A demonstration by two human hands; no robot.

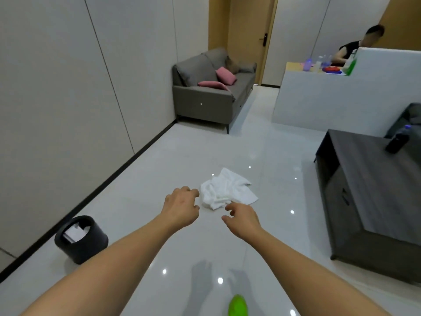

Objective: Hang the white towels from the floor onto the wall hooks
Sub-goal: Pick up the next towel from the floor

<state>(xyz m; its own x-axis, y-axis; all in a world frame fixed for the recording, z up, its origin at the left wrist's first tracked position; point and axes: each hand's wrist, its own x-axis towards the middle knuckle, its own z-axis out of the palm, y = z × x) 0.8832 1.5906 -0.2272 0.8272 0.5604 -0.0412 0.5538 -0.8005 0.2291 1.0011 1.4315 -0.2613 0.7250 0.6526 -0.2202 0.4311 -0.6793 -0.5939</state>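
- On the glossy pale floor [141, 192], near its middle and well away from the walls, lies a crumpled white towel [227, 190], bunched at its near left side with a flatter flap spread to the right.
- Left hand [182, 207] is stretched out over the floor just beside the towel's left edge, knuckles up, fingers loosely curled and holding nothing; whether the fingertips touch the cloth cannot be told.
- Right hand [242, 218] reaches toward the towel's near edge, fingers relaxed and slightly spread, also holding nothing; its index fingertip lies at the cloth's rim.
- By the left wall's dark skirting, a black round bin [80, 239] stands on the floor with white paper inside.
- Against the far end of the left wall stands a grey sofa [209, 92] with two pink cushions [225, 75].
- At the right, a dark wooden cabinet [369, 192] carries a dark bottle [397, 140] near its far edge.
- Beyond a white partition [330, 99], a second person [357, 45] sits at a bench [293, 66] crowded with bottles.
- A green object [238, 305] shows at the bottom edge of the view, blurred.
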